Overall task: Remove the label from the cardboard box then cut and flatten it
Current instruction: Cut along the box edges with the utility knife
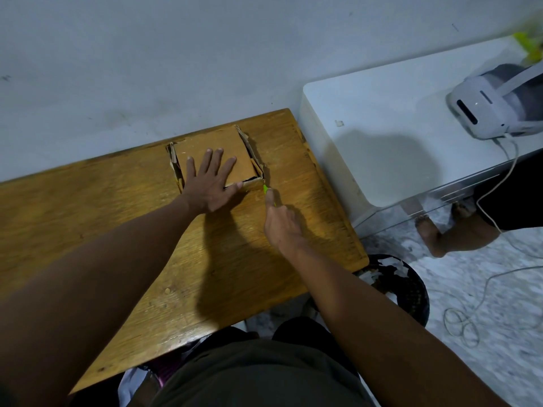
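A small brown cardboard box (219, 142) lies on the wooden table (117, 218), close to the wall. My left hand (210, 183) presses flat on top of it with fingers spread. To the right, my right hand (280, 223) is closed around a cutter with a green handle (266, 190). Its tip touches the box's near right corner. The side flaps of the box stand slightly away from the top panel. No label is visible on the box.
A white table (382, 136) stands to the right with a white headset (496, 104) and a cable on it. A second person's bare foot (449, 230) rests on the floor beneath. A dark basket (405, 289) sits by the wooden table's right corner.
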